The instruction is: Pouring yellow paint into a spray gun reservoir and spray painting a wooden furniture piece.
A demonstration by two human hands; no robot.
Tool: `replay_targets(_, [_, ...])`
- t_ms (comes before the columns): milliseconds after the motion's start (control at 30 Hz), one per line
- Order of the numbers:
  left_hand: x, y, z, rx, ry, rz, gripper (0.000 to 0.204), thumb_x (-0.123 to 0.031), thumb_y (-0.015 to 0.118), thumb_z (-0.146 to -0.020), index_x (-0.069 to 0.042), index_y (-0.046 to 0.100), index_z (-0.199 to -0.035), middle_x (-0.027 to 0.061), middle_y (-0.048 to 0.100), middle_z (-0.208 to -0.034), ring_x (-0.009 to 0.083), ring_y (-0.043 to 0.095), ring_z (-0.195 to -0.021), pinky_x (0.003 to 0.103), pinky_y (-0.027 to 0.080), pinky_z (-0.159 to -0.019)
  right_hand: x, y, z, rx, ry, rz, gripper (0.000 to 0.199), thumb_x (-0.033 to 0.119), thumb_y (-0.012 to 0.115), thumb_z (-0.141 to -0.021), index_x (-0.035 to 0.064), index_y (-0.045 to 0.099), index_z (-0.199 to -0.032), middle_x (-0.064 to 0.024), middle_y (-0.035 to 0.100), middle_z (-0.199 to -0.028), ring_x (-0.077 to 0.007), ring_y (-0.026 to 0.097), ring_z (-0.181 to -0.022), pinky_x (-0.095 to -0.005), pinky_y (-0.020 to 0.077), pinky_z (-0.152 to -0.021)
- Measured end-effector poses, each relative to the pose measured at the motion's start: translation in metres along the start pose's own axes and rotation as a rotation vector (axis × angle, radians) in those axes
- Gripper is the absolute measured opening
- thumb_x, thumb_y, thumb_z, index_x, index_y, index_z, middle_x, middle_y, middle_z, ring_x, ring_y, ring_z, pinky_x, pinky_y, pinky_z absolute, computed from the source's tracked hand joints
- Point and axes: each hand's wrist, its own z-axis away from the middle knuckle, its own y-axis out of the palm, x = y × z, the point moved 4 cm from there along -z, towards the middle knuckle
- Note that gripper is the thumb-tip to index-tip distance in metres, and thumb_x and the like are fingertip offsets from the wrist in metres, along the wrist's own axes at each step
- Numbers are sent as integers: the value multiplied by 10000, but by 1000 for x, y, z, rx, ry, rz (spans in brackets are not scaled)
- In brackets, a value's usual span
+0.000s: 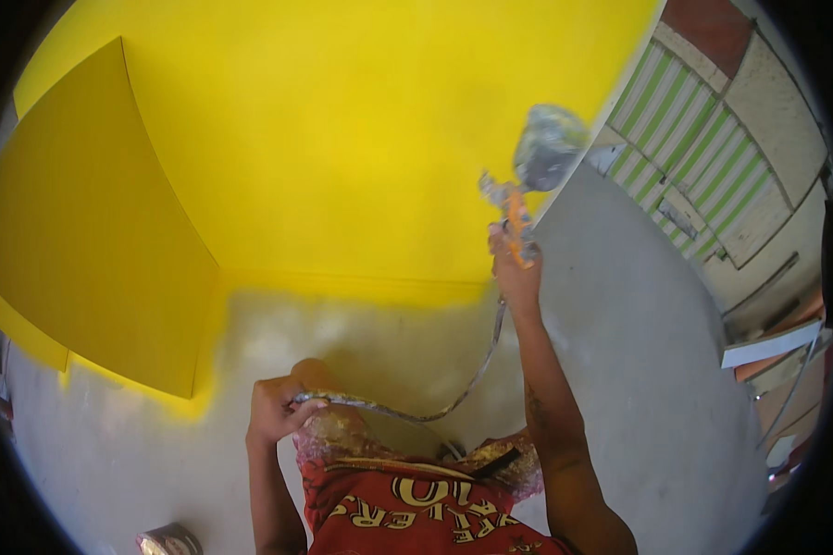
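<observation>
Surface: bare grey concrete floor (648, 370), dusted with yellow overspray along the foot of the painted panels. Big yellow panel (342, 139) fills the upper middle of the view, standing on the floor. A second yellow panel (93, 240) stands at an angle on the left, its edge meeting the big one near the lower-left corner. Paint looks even on both; no bare patches visible.

Room: right side has a green-and-white striped shutter (694, 148), a few boards (768, 344) lying on the floor near the right rim. Small paint-smeared can (168, 540) on the floor at bottom left.

Right hand (514, 268): raised, arm stretched out, closed around the orange grip of a spray gun (518, 208). Gun's cup (548, 148) sits on top, crusted grey, just at the right edge of the big panel. Nozzle faces the panel, close to it but not touching as far as I can tell.

Hose (472, 375): runs down from the gun's handle, sags in a loop, comes back to the left hand.

Left hand (273, 412): low, near the person's knee, closed around the hose, well apart from the gun. Hose end past this hand is hidden behind the red shorts (407, 509).
</observation>
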Motion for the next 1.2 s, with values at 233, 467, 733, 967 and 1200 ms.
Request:
replay_targets(233, [11, -3, -1, -15, 23, 26, 334, -366, 827, -757, -62, 701, -819, 75, 599, -618, 231, 585, -496, 331, 442, -483, -146, 18, 58, 270, 330, 296, 344, 323, 710, -913, -19, 679, -912, -46, 610, -693, -121, 537, -639, -315, 453, -613])
replay_targets(467, [11, -14, -1, 15, 6, 35, 344, -344, 834, -755, -53, 652, -758, 68, 566, -598, 232, 550, -491, 330, 414, -478, -137, 22, 48, 348, 493, 422, 342, 340, 706, -900, -1, 675, -883, -67, 609, -678, -139, 555, -632, -327, 452, -609])
replay_targets(733, [-3, -23, -4, 3, 70, 120, 320, -327, 839, -744, -66, 655, -725, 68, 548, -567, 225, 533, -466, 334, 398, -455, 88, 37, -43, 17, -64, 113, 273, 333, 721, -924, 73, 649, -884, 30, 547, -676, -58, 456, -515, -243, 352, -468])
replay_targets(967, [-17, -30, -12, -16, 83, 60, 324, -318, 833, -745, -65, 635, -698, 86, 546, -558, 250, 539, -456, 342, 404, -449, 234, 45, -83, -140, -386, -193, 210, 261, 681, -958, 93, 586, -874, 12, 554, -680, -47, 443, -456, -227, 344, -432])
replay_targets(1200, [-27, -40, -18, -79, 19, 151, 395, -321, 808, -760, -45, 555, -633, 102, 506, -545, 251, 486, -459, 348, 371, -457, 196, 45, -77, -178, -299, -287, 235, 274, 709, -940, 89, 600, -845, 35, 549, -685, -45, 464, -519, -230, 357, -477])
